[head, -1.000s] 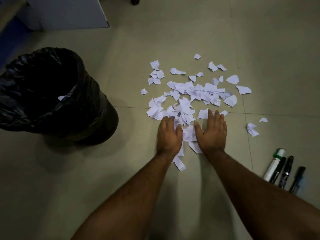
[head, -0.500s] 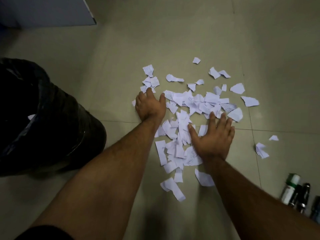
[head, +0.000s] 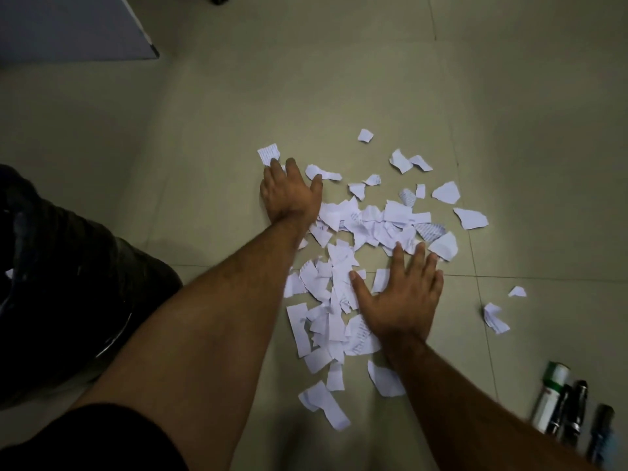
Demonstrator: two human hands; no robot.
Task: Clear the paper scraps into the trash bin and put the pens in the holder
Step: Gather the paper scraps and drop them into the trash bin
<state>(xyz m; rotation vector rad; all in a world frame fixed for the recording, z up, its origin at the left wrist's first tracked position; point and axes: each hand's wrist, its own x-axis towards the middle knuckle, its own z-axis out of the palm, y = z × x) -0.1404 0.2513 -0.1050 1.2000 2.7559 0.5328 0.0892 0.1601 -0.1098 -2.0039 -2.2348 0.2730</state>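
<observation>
The scraps (head: 367, 232) lie mid-frame between both hands. Left hand (head: 289, 192) presses flat at their upper-left edge, right hand (head: 401, 297) flat at lower right — fingers spread, gripping nothing. The bin (head: 68, 283) waits at left, nearer the left hand.
</observation>
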